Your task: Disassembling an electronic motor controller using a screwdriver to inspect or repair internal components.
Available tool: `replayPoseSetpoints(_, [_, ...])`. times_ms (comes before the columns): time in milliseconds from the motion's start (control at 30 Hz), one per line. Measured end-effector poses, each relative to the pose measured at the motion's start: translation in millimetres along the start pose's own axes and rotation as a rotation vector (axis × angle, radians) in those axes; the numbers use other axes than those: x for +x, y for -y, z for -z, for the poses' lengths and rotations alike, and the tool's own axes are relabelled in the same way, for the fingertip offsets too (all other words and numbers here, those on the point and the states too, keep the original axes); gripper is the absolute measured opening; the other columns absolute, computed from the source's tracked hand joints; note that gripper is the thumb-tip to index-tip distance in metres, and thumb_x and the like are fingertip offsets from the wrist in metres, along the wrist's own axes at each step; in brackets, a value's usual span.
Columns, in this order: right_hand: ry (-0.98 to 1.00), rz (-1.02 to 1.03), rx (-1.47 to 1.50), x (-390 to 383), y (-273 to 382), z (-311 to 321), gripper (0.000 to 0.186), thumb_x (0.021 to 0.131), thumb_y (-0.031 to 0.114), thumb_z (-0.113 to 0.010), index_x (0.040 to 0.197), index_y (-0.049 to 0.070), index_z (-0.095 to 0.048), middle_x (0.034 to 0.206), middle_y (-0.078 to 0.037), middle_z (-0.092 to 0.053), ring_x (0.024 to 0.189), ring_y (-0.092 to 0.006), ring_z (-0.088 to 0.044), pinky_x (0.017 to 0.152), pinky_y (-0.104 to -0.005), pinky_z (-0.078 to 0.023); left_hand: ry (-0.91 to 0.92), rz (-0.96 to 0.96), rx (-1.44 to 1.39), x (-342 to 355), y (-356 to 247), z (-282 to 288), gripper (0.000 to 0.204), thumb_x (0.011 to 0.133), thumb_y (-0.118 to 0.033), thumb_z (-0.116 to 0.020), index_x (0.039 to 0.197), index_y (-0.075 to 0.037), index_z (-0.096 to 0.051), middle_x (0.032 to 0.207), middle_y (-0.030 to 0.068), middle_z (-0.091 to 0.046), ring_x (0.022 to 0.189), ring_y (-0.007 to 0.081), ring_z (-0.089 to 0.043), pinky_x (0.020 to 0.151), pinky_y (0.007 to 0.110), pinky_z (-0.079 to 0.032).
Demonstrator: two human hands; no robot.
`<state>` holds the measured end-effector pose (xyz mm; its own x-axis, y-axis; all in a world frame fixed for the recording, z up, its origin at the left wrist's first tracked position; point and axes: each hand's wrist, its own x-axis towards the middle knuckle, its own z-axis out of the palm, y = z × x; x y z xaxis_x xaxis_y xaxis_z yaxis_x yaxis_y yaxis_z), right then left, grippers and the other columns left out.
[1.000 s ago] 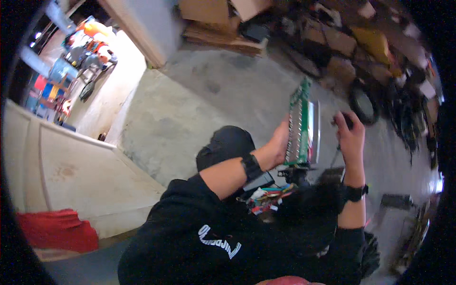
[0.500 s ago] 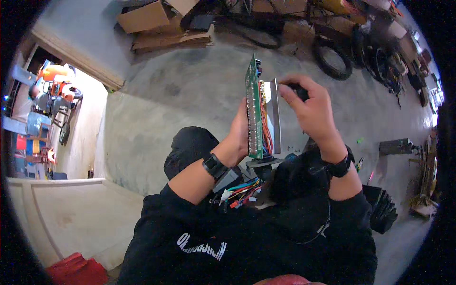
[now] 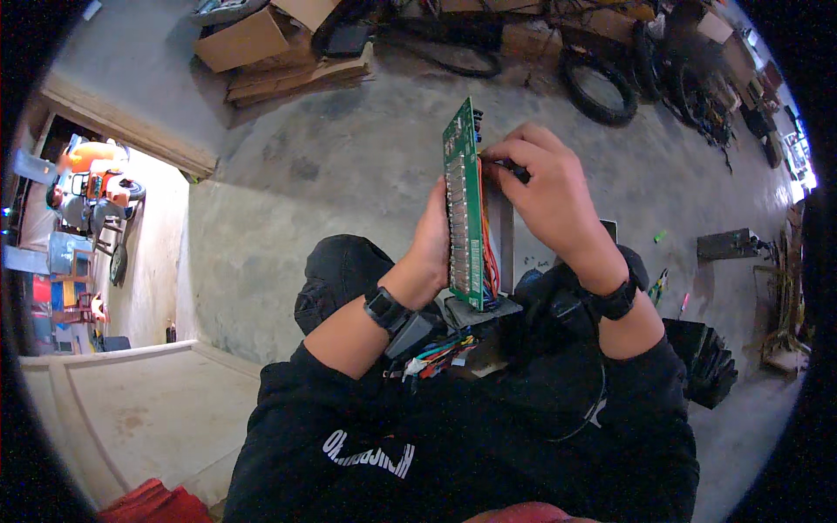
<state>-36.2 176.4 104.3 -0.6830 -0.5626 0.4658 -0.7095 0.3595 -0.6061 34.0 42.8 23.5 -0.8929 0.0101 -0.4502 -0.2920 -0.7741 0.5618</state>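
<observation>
Green circuit board (image 3: 471,209) stands nearly upright, tilted a bit, right in the middle of the head cam view, above the person's lap. Left hand (image 3: 432,240) is flat along its left face, but most of the fingers are hidden, so I can't tell how far it's closed. Right hand (image 3: 554,179) is in a tight pinch around a small black object (image 3: 520,173), fingertips right at the board's right edge. Red wires (image 3: 490,253) run down that same edge, which looks like the tight side. Lower edge is close over a loose wire bundle (image 3: 440,356) on the lap. Past the top edge, concrete floor (image 3: 331,166) stretches off to the cardboard (image 3: 244,44) and a tyre (image 3: 599,84), both well apart from the hands.
</observation>
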Motion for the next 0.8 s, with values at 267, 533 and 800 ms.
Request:
replayPoseSetpoints(267, [0.042,-0.027,-0.142,-3,3,1,0.017,0.075,0.002,-0.062,0.091,0.002,-0.066,0.091,-0.013,-0.059,0.089,-0.0318,-0.058,0.077,-0.0374,-0.047,0.044,-0.014,-0.077,-2,2,-8,0.046,0.1,-0.046,-0.031,0.116,-0.012,-0.058,0.097,0.0044,-0.064,0.083,0.0149,-0.063,0.075,0.032,-0.054])
replayPoseSetpoints(533, [0.049,0.039,-0.222,-4,1,2,0.015,0.074,0.002,-0.06,0.088,0.002,-0.065,0.091,-0.013,-0.059,0.089,-0.0339,-0.056,0.078,-0.0404,-0.047,0.119,0.063,-0.083,2,2,-1,0.039,0.099,-0.039,-0.034,0.111,-0.011,-0.058,0.098,0.0032,-0.065,0.088,0.0172,-0.064,0.078,0.032,-0.053])
replayPoseSetpoints(800, [0.034,-0.002,-0.236,-8,-2,2,0.015,0.074,0.005,-0.061,0.088,0.006,-0.064,0.092,-0.011,-0.059,0.094,-0.0312,-0.056,0.078,-0.0395,-0.049,0.068,0.042,-0.061,3,9,2,0.039,0.099,-0.041,-0.035,0.113,-0.012,-0.057,0.1,0.0035,-0.064,0.092,0.0173,-0.063,0.08,0.032,-0.052])
